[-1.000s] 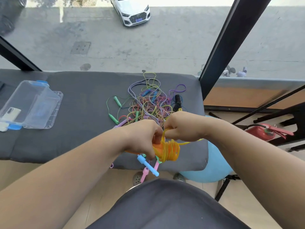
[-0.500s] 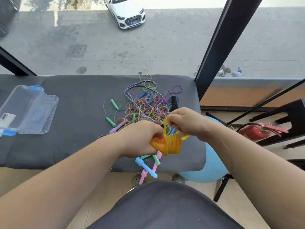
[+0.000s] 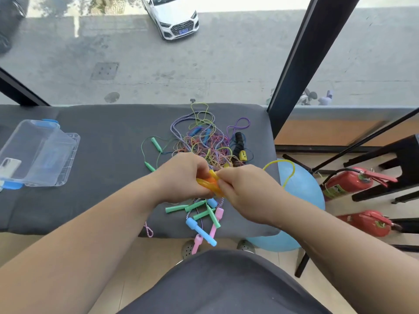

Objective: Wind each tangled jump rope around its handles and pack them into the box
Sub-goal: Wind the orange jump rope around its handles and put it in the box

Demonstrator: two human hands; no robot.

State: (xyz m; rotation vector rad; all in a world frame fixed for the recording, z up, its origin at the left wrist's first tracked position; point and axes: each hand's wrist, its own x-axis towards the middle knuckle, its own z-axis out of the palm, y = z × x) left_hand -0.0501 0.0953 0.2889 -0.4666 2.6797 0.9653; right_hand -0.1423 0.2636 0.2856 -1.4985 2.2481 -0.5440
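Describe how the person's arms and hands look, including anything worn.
Left forearm and right forearm are bare to the frame edge, no sleeves showing. Left hand and right hand wear no gloves; no watch, bracelet or ring is visible. A dark grey garment covers the torso.

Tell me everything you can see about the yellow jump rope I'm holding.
The yellow jump rope looks like glossy translucent plastic cord, wound in coils round what seem to be orange handles. The left hand grips the bundle and the right hand holds its other side, above the grey bench. One loose loop arcs out right, not yet wound.
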